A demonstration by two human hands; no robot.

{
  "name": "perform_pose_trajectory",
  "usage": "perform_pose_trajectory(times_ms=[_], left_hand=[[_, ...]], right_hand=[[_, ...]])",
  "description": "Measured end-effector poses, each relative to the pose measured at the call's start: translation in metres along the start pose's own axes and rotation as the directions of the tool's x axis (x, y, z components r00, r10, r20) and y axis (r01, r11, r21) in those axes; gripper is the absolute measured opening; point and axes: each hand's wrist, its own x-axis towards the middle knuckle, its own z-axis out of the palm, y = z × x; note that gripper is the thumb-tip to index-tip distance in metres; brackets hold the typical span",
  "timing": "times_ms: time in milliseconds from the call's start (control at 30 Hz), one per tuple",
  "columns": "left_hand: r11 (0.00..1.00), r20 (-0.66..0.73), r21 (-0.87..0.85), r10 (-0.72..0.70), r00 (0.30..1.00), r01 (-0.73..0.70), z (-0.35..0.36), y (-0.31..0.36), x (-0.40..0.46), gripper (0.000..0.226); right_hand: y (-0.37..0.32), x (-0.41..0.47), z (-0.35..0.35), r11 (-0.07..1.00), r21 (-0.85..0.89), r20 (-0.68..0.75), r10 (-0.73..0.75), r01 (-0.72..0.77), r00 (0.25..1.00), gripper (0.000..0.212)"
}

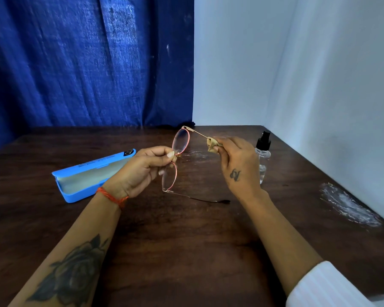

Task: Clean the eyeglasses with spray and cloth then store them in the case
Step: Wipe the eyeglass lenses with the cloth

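The left hand (142, 171) pinches the eyeglasses (175, 160) at the bridge, above the table (186, 240). The right hand (237, 165) pinches the cloth (212, 145) around one arm. The blue case (84, 182) lies open, left.

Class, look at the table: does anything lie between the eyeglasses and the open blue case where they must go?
Nothing visible does. The eyeglasses are held above the table; the case lies open, and only the left hand holding them comes between.

open case (93, 176) left, spray bottle (263, 151) right, bare table (186, 251) between, probably passable
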Motion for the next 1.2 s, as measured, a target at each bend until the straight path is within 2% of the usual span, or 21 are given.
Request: perform_pose_trajectory(times_ms=[133,233,333,400,467,533,600,633,667,733,800,867,900,967,1033,1133,1200], left_hand=[[0.999,-0.068,-0.03,0.018,0.998,-0.02,-0.005,0.001,0.0,0.008],[1.0,-0.105,-0.015,0.013,0.994,-0.015,-0.009,0.0,0.001,0.016],[1.0,-0.124,0.0,0.016,0.992,-0.016,-0.011,-0.002,0.002,0.02],[1.0,-0.131,0.008,0.025,0.991,-0.025,-0.011,-0.003,0.003,0.021],[0.999,-0.147,-0.012,0.04,0.988,-0.042,-0.011,-0.004,0.004,0.022],[0.995,-0.179,-0.062,0.066,0.982,-0.078,-0.01,-0.004,0.004,0.022],[0.985,-0.208,-0.118,0.1,0.973,-0.127,-0.01,-0.003,0.005,0.022],[0.978,-0.22,-0.146,0.114,0.969,-0.148,-0.008,-0.003,0.006,0.021],[0.971,-0.234,-0.17,0.123,0.964,-0.166,-0.007,-0.004,0.007,0.021],[0.96,-0.271,-0.203,0.134,0.953,-0.193,-0.004,-0.006,0.009,0.021],[0.952,-0.314,-0.217,0.139,0.939,-0.214,-0.001,-0.009,0.011,0.021],[0.944,-0.355,-0.238,0.135,0.925,-0.229,0.001,-0.013,0.012,0.021],[0.941,-0.371,-0.247,0.13,0.919,-0.233,0.002,-0.015,0.013,0.021],[0.943,-0.389,-0.239,0.124,0.913,-0.23,0.004,-0.019,0.014,0.021],[0.95,-0.386,-0.224,0.117,0.915,-0.216,0.006,-0.023,0.015,0.02],[0.957,-0.384,-0.213,0.105,0.918,-0.198,0.007,-0.027,0.016,0.019],[0.96,-0.385,-0.209,0.096,0.918,-0.188,0.008,-0.028,0.017,0.019]], right_hand=[[0.002,-0.001,-0.002,0.995,-0.075,0.023,0.071,-0.069,0.997,0.018],[0.0,-0.001,-0.005,0.991,-0.054,0.007,0.123,-0.122,0.992,0.017],[-0.001,0.0,-0.008,0.977,0.028,0.004,0.21,-0.211,0.978,0.015],[-0.002,0.003,-0.01,0.93,0.148,-0.007,0.342,-0.338,0.94,0.016],[-0.001,0.005,-0.011,0.804,0.327,-0.006,0.528,-0.497,0.849,0.019],[0.003,0.008,-0.01,0.616,0.495,0.009,0.702,-0.613,0.712,0.018],[0.005,0.009,-0.013,0.424,0.65,0.033,0.813,-0.63,0.581,0.012],[0.003,0.01,-0.015,0.348,0.71,0.06,0.837,-0.612,0.544,0.01],[0.001,0.011,-0.017,0.295,0.753,0.093,0.837,-0.588,0.539,0.01],[-0.005,0.012,-0.022,0.292,0.765,0.152,0.784,-0.574,0.602,0.014],[-0.011,0.012,-0.027,0.393,0.708,0.193,0.691,-0.586,0.697,0.022],[-0.013,0.013,-0.033,0.453,0.678,0.309,0.539,-0.579,0.784,0.028],[-0.013,0.012,-0.036,0.461,0.668,0.401,0.439,-0.584,0.804,0.028],[-0.015,0.011,-0.042,0.496,0.604,0.604,0.227,-0.624,0.764,0.025],[-0.014,0.008,-0.04,0.614,0.498,0.745,0.061,-0.613,0.665,0.018],[-0.015,0.001,-0.034,0.765,0.363,0.855,-0.047,-0.531,0.517,0.016],[-0.018,-0.003,-0.03,0.808,0.308,0.901,-0.077,-0.503,0.427,0.018]])
